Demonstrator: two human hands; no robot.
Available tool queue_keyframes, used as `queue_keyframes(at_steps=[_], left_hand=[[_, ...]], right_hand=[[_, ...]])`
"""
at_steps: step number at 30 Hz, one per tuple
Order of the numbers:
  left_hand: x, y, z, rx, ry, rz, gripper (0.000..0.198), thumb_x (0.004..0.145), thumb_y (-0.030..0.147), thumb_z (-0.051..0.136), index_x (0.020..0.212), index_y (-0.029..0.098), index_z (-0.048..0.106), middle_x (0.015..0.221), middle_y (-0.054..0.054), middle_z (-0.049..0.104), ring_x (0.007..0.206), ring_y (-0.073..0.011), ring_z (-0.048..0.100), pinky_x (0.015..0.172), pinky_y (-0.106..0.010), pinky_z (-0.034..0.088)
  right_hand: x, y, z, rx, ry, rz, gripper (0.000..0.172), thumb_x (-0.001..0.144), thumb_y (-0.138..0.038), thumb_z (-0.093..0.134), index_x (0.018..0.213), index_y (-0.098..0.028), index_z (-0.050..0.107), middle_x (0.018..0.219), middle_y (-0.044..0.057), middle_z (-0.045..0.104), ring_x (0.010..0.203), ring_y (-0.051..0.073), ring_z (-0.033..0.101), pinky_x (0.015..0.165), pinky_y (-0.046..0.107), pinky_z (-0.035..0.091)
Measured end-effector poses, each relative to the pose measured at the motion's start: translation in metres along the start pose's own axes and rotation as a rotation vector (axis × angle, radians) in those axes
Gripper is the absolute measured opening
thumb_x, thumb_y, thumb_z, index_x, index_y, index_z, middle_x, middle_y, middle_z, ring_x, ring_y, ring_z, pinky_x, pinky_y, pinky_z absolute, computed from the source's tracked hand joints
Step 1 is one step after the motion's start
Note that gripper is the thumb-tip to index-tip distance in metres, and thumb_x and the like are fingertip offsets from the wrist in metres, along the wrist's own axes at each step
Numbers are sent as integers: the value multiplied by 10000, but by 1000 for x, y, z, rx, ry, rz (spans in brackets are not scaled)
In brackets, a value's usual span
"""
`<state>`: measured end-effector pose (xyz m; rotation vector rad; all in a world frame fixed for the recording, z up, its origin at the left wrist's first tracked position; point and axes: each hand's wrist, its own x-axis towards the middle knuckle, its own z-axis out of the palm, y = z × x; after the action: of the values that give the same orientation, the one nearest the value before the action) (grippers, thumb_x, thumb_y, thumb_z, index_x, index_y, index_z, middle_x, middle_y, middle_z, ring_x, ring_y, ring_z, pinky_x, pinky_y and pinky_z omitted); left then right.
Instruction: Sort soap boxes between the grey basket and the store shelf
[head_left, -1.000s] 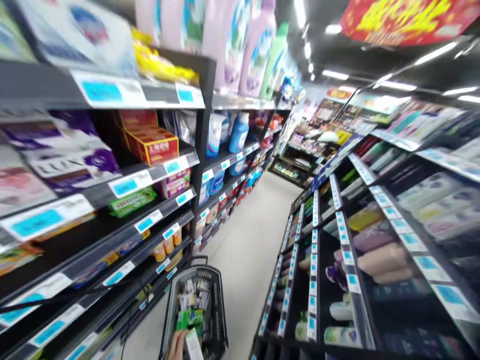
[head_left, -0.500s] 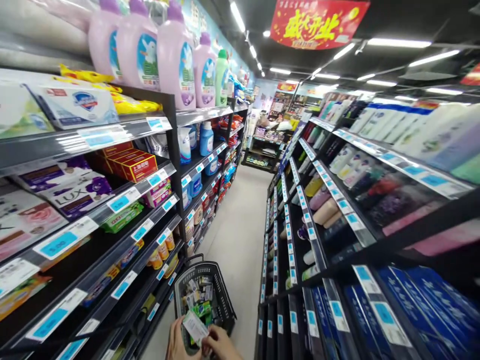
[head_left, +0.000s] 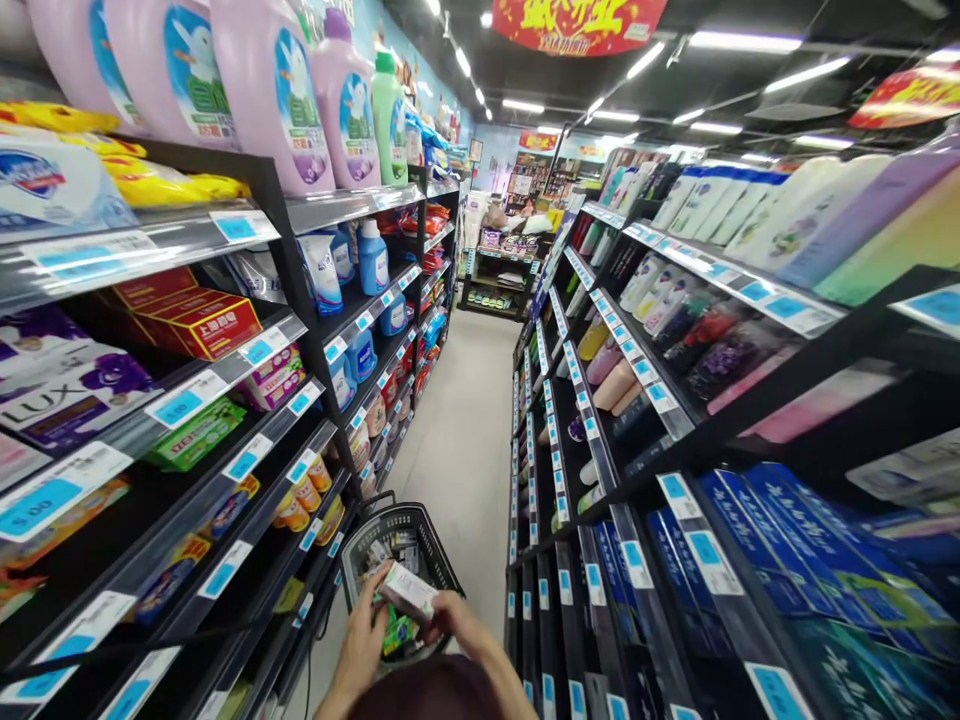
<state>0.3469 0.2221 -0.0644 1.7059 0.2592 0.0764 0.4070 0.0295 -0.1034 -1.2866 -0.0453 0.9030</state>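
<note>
Between my two hands is a small pale box, tilted, its print too small to read. My left hand grips its left end, and the fingers of my right hand close on its right end. Below them on the floor stands a black plastic basket with perforated walls. Inside it lie several small packs, partly hidden by my hands and the box; a green pack shows just under them. A dark rounded shape covers part of my forearms at the bottom edge.
Shelves with price tags line both sides of a narrow aisle. On the left are soap packs and large lilac detergent bottles; on the right, bottles and blue boxes. A display rack stands at the far end.
My view has moved forward and turned slightly to the right. Both hands have lifted the box a little and turned it, so a different face shows.
</note>
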Motion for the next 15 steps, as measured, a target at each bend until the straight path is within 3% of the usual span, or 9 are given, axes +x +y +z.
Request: queue_keyframes(at_steps=[4, 7, 12, 15], left_hand=[[-1, -5, 1, -55, 36, -80, 613, 816, 594, 627, 1273, 186, 633, 1392, -160, 620, 1357, -356, 522, 1173, -528, 368], [-4, -5, 5, -88, 56, -101, 639, 744, 632, 700, 1210, 195, 679, 1329, -154, 669, 1313, -367, 564, 1145, -515, 410], [-9, 12, 28, -127, 125, -119, 697, 685, 675, 737, 1190, 196, 700, 1336, -163, 663, 1278, -366, 595, 1049, -460, 518], [-16, 26, 47, -139, 209, -130, 698, 706, 672, 726, 1215, 194, 693, 1372, -153, 642, 1298, -359, 578, 1045, -446, 523]], right_hand=[[-2, -2, -11, 9, -28, 39, 361, 625, -457, 530, 688, -116, 631, 586, 64, 628, 522, 146, 579, 594, 281, 482], [-7, -5, -21, 19, -66, 82, 395, 607, -483, 583, 716, -109, 647, 578, 61, 628, 528, 155, 587, 583, 279, 475], [-19, -25, -41, 30, -150, 106, 714, 706, -764, 491, 811, -88, 694, 624, 73, 641, 567, 152, 601, 618, 282, 488], [-25, -47, -56, -37, -214, 89, 859, 741, -862, 440, 881, -64, 727, 678, 107, 679, 600, 166, 627, 659, 297, 502]])
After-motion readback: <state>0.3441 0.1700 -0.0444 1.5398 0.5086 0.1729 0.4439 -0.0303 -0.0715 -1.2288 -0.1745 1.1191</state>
